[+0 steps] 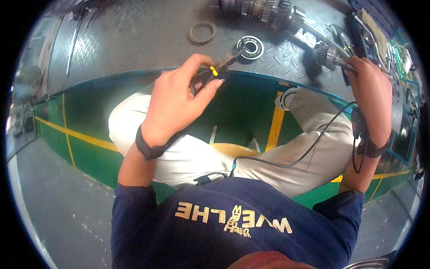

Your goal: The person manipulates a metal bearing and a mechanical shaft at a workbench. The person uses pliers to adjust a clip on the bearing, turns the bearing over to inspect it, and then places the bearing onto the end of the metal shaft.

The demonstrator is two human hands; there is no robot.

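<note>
My left hand (pixel 174 98) is closed round a slim dark tool with a yellow band (pixel 214 71), which looks like pliers. The tool's dark tip reaches over a ball bearing (pixel 251 47) lying on the metal bench top. Left of the bearing lies a thin toothed ring (pixel 203 33). At the right, my right hand (pixel 371 85) has its fingers curled by the end of a small geared shaft (pixel 327 56). Its fingertips are partly hidden, and what they grip cannot be made out.
A long gear shaft (pixel 264 11) lies at the far side of the bench (pixel 134 36). Metal rods and tools (pixel 342 40) crowd the right side. A thin black cable (pixel 286 165) runs across my lap to my right wrist. The bench's blue front edge (pixel 112 77) is before my knees.
</note>
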